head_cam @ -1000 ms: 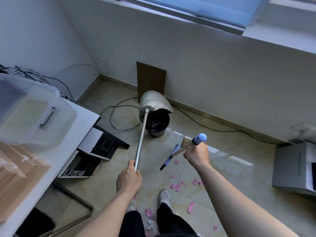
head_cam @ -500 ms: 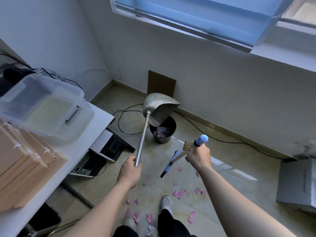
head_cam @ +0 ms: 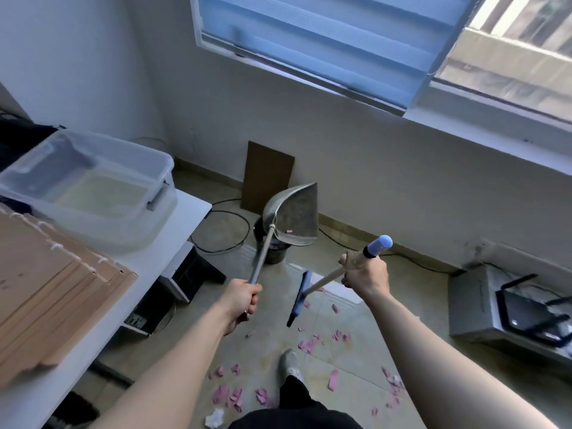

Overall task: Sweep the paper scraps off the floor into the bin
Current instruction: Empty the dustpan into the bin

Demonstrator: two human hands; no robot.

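1. My left hand (head_cam: 244,297) is wrapped tight round the long metal handle of the dustpan (head_cam: 294,212). The pan is up in the air, just over the bin (head_cam: 275,255).
2. My right hand (head_cam: 366,275) is wrapped round the stick of the broom (head_cam: 298,296). The brush end hangs above the floor (head_cam: 356,351).
3. One pink scrap (head_cam: 289,232) sits in the pan. I think I need to tip the pan more so it slides out.
4. I should hold the pan's open edge right over the bin, so nothing drops beside it.
5. I should go slow, because paper is light and can float away.
6. Lots of scraps (head_cam: 308,345) lie on the floor near my shoe (head_cam: 289,362). I should hold the broom clear of them so they do not scatter.
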